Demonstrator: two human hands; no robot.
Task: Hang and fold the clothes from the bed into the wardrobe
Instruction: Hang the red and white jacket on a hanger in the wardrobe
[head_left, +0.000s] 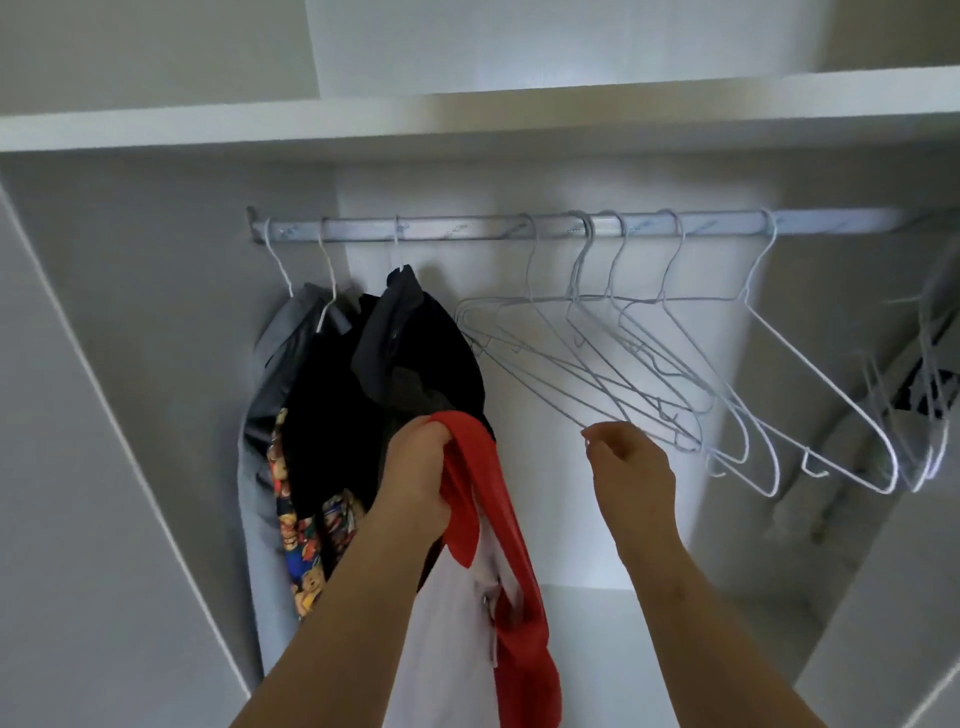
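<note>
I look into the open wardrobe. My left hand (415, 467) grips a bunched red and white garment (498, 499), which hangs down between my forearms. My right hand (631, 467) is raised to the right of it, its fingertips pinching the lower corner of an empty white wire hanger (613, 400). Several more empty wire hangers (753, 374) hang on the silver rail (467, 228) just beyond that hand. At the rail's left end hang dark clothes (415, 353), a grey garment (254, 467) and a colourful cartoon-print piece (306, 551).
A white shelf (467, 119) runs above the rail. White wardrobe walls close in on the left (104, 415) and lower right (893, 597). More wire hangers and a dark item (930, 395) sit at the far right. A stretch of rail between the hung clothes and the empty hangers is bare.
</note>
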